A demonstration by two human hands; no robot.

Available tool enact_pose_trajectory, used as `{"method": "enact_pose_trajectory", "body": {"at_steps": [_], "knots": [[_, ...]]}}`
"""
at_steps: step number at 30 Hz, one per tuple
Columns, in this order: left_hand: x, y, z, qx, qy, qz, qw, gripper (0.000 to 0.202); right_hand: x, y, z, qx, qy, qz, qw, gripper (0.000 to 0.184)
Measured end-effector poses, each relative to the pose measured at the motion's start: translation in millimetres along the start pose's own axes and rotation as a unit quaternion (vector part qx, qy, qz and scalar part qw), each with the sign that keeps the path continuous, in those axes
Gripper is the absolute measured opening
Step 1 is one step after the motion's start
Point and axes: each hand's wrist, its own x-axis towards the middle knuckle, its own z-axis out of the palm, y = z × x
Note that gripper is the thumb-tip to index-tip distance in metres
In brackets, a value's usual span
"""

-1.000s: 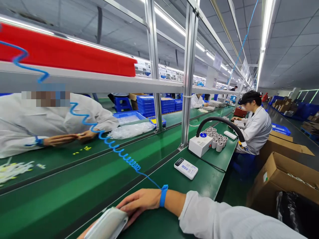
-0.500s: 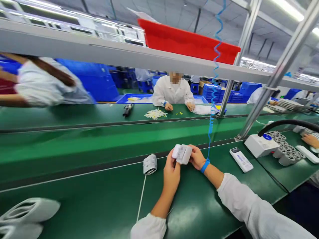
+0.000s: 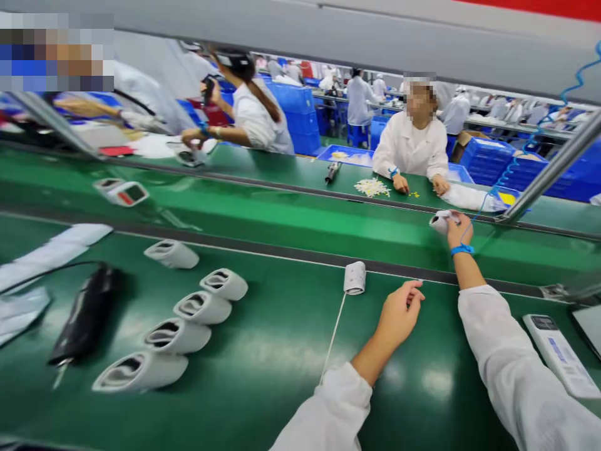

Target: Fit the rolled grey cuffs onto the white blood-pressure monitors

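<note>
Cuff now in right hand alone

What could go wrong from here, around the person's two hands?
The right hand holds a white roll out at the green strip; if its grip loosens, the roll might fall. The blue cord running to the wristband could perhaps snag on the nearby metal post. The left hand, seemingly holding nothing, might knock the second roll beside it.

Factory: green conveyor, white-coated workers
</note>
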Motion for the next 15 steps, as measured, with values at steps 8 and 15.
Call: {"method": "enact_pose_trajectory", "body": {"at_steps": [8,15], "knots": [[0,12,-2.9,0.039,-0.019,-0.019,0.999,0.031,15,59,34,-0.117,-0.088,-0.033,0.989,0.083],[1,12,-4.8,0.042,-0.023,-0.017,0.999,0.029,4,73,33,-0.137,-0.150,-0.065,0.977,0.077]]}}
